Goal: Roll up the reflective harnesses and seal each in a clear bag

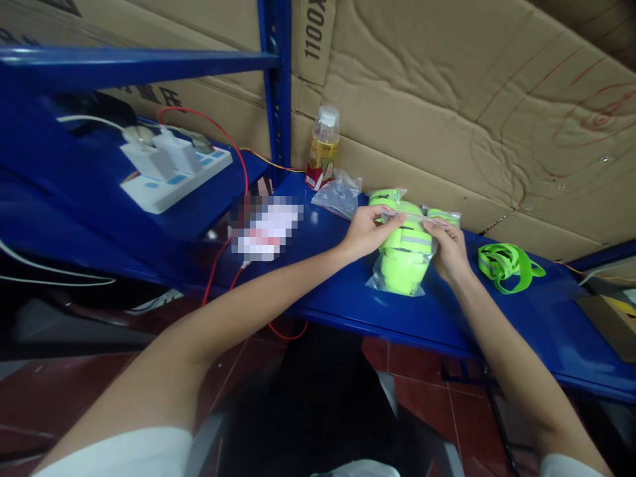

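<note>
Both hands are pinched closed on one packet. Left hand (370, 232) grips the left end of its top strip, right hand (450, 248) the right end, thumbs on the near side. Packet: clear plastic bag of neon yellow-green rolled strap with grey reflective stripe (405, 258), between the hands, over the blue metal counter (338, 288). Its lower end is near the counter's front edge, just inside; can't tell if the bottom touches down.

Just behind the hands: two more bagged neon rolls, one left (383, 197), one right (444, 216), close to the brown cardboard wall (422, 112), so little depth there.

Left: crumpled clear plastic bag (340, 193), then an upright clear bottle with white cap and yellow-red label (322, 152) near the blue metal post (281, 99). Pixelated white flat object (268, 228) farther left, detail hidden.

Right: loose coil of neon green strap (507, 265), a strip of blue surface between it and the right hand. Brown-and-yellow box (609, 321) well apart, far right.

Far left: white power strip (176, 175) with plugged-in chargers on the blue shelf.
</note>
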A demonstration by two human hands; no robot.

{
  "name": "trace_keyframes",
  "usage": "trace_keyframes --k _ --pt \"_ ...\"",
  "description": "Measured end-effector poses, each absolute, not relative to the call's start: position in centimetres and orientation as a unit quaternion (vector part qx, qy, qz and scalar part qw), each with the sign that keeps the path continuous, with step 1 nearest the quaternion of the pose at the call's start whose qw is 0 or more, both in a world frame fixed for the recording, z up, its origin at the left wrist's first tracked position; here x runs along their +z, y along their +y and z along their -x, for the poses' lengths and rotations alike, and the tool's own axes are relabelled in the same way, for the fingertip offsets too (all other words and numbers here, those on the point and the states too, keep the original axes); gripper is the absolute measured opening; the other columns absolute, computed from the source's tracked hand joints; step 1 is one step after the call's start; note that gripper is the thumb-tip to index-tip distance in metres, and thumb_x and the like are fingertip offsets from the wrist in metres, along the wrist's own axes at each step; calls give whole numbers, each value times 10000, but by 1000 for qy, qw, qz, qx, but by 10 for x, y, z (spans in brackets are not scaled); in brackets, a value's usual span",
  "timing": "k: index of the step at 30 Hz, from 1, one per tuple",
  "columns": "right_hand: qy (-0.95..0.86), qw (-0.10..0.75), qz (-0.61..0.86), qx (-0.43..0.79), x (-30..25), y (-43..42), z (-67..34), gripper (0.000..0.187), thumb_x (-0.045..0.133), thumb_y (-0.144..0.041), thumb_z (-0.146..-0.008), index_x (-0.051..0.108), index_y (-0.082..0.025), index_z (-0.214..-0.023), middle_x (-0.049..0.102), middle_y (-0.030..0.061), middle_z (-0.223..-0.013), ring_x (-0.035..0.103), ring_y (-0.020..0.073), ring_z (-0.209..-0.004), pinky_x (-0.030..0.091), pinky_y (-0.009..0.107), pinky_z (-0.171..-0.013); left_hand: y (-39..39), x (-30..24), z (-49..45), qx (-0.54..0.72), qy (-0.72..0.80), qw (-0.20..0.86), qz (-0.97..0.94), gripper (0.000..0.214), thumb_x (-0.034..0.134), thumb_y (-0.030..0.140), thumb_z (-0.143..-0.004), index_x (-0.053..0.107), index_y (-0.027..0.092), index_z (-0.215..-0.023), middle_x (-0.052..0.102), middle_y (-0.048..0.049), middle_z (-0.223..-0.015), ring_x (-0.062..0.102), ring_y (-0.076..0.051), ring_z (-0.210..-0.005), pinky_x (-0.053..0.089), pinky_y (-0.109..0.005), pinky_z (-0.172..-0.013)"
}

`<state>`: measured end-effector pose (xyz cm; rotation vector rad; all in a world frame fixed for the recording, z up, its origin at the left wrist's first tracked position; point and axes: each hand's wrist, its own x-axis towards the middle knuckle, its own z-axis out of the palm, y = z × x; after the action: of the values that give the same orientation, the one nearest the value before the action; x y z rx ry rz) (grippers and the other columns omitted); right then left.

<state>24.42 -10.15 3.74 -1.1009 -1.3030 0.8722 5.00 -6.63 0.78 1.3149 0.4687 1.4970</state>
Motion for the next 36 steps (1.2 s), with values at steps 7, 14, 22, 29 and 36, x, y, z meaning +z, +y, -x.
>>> trace_keyframes --k 7,14,22,29,36 --pt "-553 540 451 447 18 -102 -241 372 923 -591 -760 816 -284 -940 836 12 -938 777 231 -871 636 375 -790 -63 8 -41 588 251 560 -527 323 956 444 -720 861 160 -842 836 -70 -879 724 -139 -764 580 -306 -786" --pt "-572 528 455 432 11 -105 -258 311 1027 -427 -643 806 -261 -785 768 -42 -752 646 136 -622 550 298 -635 -66 5 -42 540 236 613 -526 396 1004 420 -653 873 161 -923 851 -103 -985 768 -172 -865 622 -369 -919" --pt "-542 586 453 397 13 -104 -269 252 1007 -408 -680 804 -276 -751 774 -41 -733 650 142 -604 558 305 -626 -73 9 -47 543 231 616 -522 359 931 459 -764 876 182 -987 844 -88 -1083 770 -174 -963 620 -338 -938" --pt "-528 567 470 423 20 -102 -268 288 936 -501 -755 835 -293 -926 844 13 -953 781 239 -874 655 410 -834 -69 11 -40 556 293 608 -486 343 945 398 -734 843 146 -942 832 -91 -919 767 -163 -791 646 -285 -689" --pt "-503 583 459 443 17 -106 -261 294 926 -515 -763 773 -293 -881 775 -28 -861 701 170 -775 589 306 -685 -64 15 -31 522 303 612 -511 371 952 454 -727 809 157 -897 821 -82 -926 744 -140 -666 619 -248 -538"
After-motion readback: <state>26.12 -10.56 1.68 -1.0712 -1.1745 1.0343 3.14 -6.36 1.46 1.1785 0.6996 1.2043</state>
